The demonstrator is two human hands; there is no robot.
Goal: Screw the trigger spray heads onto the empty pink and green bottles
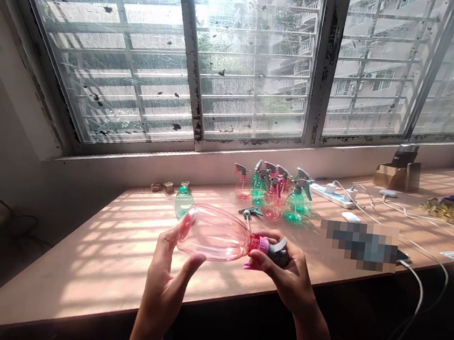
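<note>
I hold a clear pink spray bottle (214,234) on its side above the wooden table (111,266). My left hand (165,274) cups the bottle's base, thumb and fingers curled round it. My right hand (285,271) is closed on the grey trigger head (277,251) with its pink collar, at the bottle's neck. A loose grey spray head with a tube (250,212) lies on the table just behind the bottle. A green bottle body without a head (184,200) stands behind my left hand.
Several pink and green spray bottles (275,194) stand grouped by the window wall. A white power strip (332,194) with cables, a white mouse (351,216), a cardboard box (397,174) and gold-coloured items (452,211) lie at the right. Small objects (163,187) sit by the wall.
</note>
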